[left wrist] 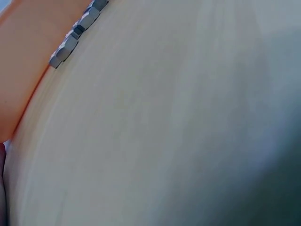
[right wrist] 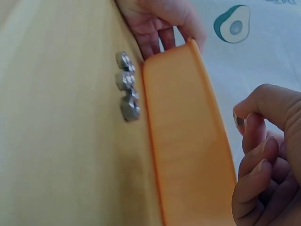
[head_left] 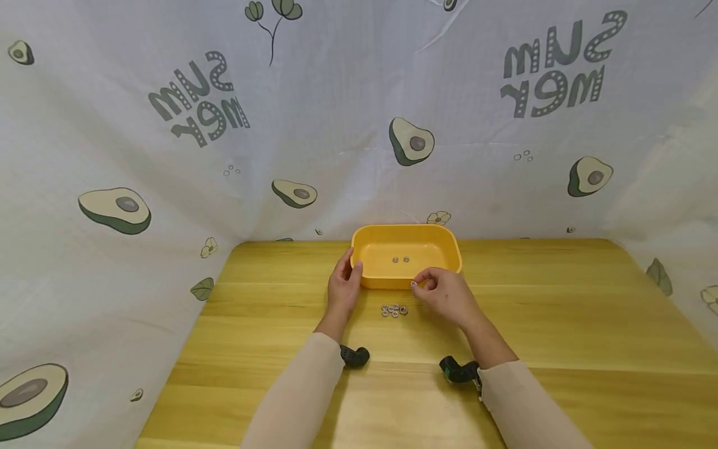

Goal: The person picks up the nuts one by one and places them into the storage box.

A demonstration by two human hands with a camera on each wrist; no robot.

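A yellow plastic basin (head_left: pixel 406 284) stands on the table, with two small metal nuts (head_left: pixel 401 259) on its bottom. My left hand (head_left: pixel 343 288) holds the basin at its near left corner, fingers along the side wall. Between thumb and index finger, my right hand (head_left: pixel 449 298) pinches a single hex nut (right wrist: pixel 239 120), just above the basin's front rim. Its other fingers are curled in toward the palm. Several more nuts (head_left: pixel 394 310) lie grouped on the wood before the basin; the right wrist view shows these nuts (right wrist: pixel 126 81) close to its orange-looking wall.
The wooden table (head_left: pixel 269 324) extends to both sides of the basin. Behind it hangs a pale cloth (head_left: pixel 348 125) printed with avocados and letters. A black device (head_left: pixel 354 357) sits at the left wrist, and another black device (head_left: pixel 459 370) at the right wrist.
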